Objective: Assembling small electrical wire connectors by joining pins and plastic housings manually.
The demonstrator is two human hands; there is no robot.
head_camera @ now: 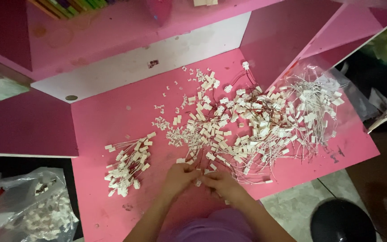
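My left hand (178, 177) and my right hand (221, 183) meet at the near edge of a pink desk (113, 116). Between their fingertips they pinch a small white connector (198, 182) with thin wires. A big tangled heap of white connectors on red and white wires (256, 125) spreads just beyond my hands. To the left lies a smaller, neater bundle of wired connectors (126, 163). Loose tiny white plastic pieces (180, 134) are scattered in the middle.
A clear plastic bag (323, 94) holding more wired connectors lies at the desk's right edge. Another clear bag of white parts (36, 210) sits on the floor at left. A black round object (342, 220) is at lower right. Pink shelf walls enclose the back.
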